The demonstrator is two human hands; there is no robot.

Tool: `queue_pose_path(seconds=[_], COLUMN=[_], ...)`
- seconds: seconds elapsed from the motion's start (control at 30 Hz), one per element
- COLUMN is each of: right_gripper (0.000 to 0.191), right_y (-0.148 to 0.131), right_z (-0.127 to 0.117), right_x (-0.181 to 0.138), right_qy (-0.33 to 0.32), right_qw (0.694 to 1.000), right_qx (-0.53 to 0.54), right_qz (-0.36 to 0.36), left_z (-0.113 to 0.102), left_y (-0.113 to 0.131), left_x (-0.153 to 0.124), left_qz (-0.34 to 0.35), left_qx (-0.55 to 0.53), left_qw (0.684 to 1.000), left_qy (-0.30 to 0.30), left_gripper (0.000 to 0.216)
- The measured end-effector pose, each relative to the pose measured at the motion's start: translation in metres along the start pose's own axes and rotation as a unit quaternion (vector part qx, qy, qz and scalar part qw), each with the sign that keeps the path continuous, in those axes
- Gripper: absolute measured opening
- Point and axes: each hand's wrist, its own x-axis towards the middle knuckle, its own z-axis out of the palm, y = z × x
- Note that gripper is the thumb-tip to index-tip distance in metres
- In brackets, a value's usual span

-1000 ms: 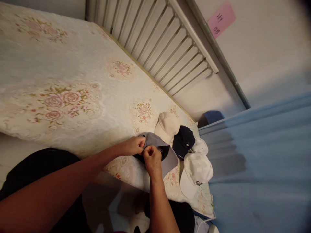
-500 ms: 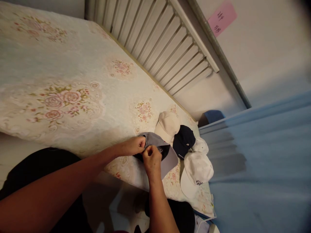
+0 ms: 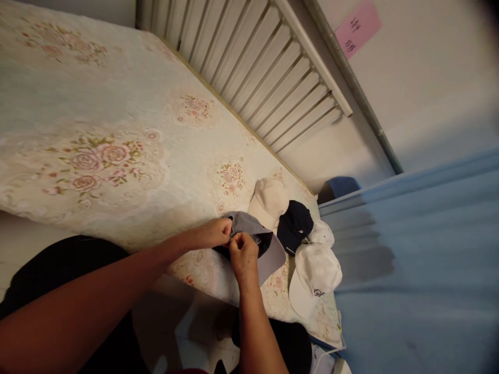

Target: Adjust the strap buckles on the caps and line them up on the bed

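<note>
A grey baseball cap with a dark inside lies tipped at the near edge of the flower-patterned surface, its brim pointing right. My left hand is closed on the cap's back edge. Right beside it, my right hand pinches the same edge, with thumb and fingertips together. The small part between my fingertips is too hidden to make out. A beige cap touches the grey one on its far side, and a navy cap sits just right of it.
Two white caps lie further right, the larger white cap nearer me. Along the far side of the floral cover stands a barred metal rail. A blue curtain hangs at the right, and a pink note is on the wall.
Both hands stay at the back edge of the grey cap, with only a very slight shift of the fingers. The other caps have not moved.
</note>
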Motion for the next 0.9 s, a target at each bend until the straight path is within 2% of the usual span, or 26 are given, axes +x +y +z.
queue_pose_path(seconds=[0.37, 0.7, 0.9], right_gripper=[0.013, 0.012, 0.008], right_y=[-0.006, -0.009, -0.003], right_z=[-0.001, 0.000, 0.001], right_x=[-0.001, -0.006, -0.006], right_qy=[0.009, 0.018, 0.035], right_qw=[0.998, 1.000, 0.998], right_qx=[-0.053, -0.020, 0.044], right_qz=[-0.030, -0.008, 0.017], left_z=[0.001, 0.003, 0.003], left_y=[0.000, -0.005, -0.009], left_x=[0.000, 0.001, 0.002], left_qz=[0.008, 0.013, 0.031], left_qx=[0.004, -0.023, -0.095], left_qw=[1.000, 0.999, 0.995], left_qy=[0.003, 0.023, -0.009], left_gripper=[0.010, 0.006, 0.008])
